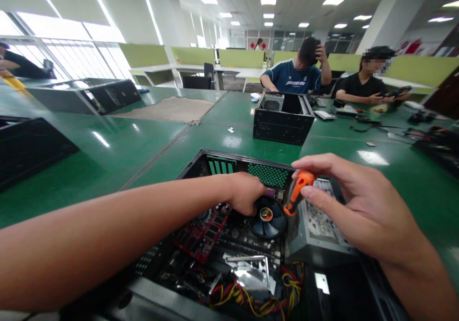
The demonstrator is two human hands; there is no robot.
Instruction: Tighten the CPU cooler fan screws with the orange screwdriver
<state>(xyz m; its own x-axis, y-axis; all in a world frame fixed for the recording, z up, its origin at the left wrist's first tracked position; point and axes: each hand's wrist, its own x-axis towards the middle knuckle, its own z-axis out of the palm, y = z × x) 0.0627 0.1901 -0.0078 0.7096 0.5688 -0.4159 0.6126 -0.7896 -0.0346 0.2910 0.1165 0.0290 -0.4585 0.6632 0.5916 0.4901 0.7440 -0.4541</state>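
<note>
An open black computer case (pixel 201 160) lies on the green table in front of me. My left hand (pixel 245 193) reaches into it, fingers curled down at the edge of the round black cooler fan (pixel 267 218); what they grip is hidden. My right hand (pixel 353 201) pinches an orange-handled screwdriver (pixel 297 192), held upright above the fan and next to the grey power supply (pixel 315 227). A red expansion card (pixel 202 232) lies to the left of the fan. Yellow and red cables (pixel 258 299) bunch at the near end.
A second open black case (pixel 283 117) stands further back on the green table (pixel 107 153). Two people sit behind it with small items and cables (pixel 376 127) before them. More black cases lie at the left (pixel 89 94). A small loose part (pixel 231 130) sits mid-table.
</note>
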